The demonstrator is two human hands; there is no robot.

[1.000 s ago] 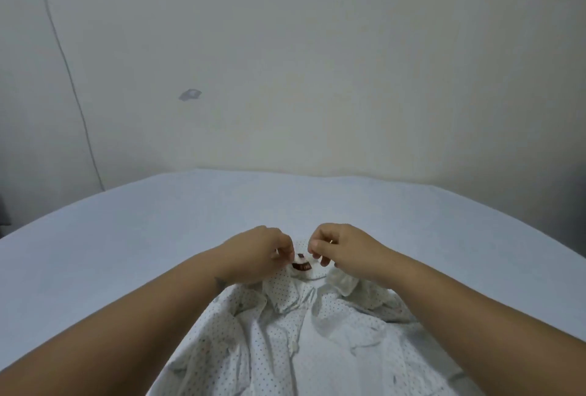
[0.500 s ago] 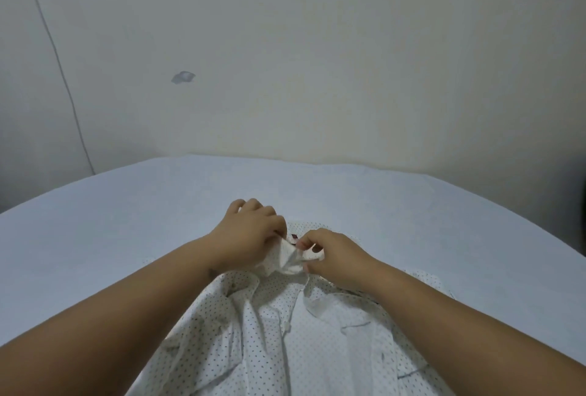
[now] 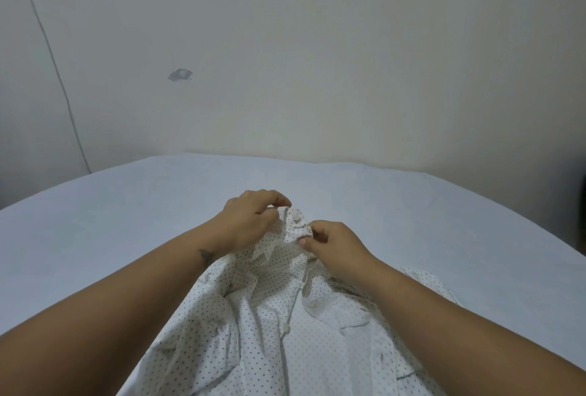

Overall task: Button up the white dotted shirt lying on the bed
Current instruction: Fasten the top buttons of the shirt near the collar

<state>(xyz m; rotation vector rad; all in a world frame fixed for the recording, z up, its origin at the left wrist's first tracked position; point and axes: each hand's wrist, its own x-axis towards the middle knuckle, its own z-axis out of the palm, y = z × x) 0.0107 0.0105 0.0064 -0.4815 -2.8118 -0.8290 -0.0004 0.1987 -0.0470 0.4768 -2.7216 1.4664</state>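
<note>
The white cotton shirt with small dark dots (image 3: 269, 316) lies crumpled on the pale grey-blue bed sheet (image 3: 111, 221), its collar end pointing toward the far edge of the bed and its body spreading to the near edge, between the 2 forearms.

Half a second ago both hands were bunched tight over the collar and nothing of the fastening showed. Now the left hand (image 3: 250, 221) has lifted its fingers higher, pinching 1 side of the collar band, and the right hand (image 3: 333, 240) has dropped slightly toward the near edge, pinching the other side between thumb and forefinger. Between them a small white button (image 3: 296, 219) now stands exposed on the raised fabric. A second earlier a dark neck label showed there; it is now hidden.

This suggests the top button is being lined up with its hole; whether it has gone through, I cannot tell. Lower on the placket, 1 more button (image 3: 287, 328) looks unfastened, so most of the job probably remains.

No containers are in view; the bed carries only the shirt.
</note>
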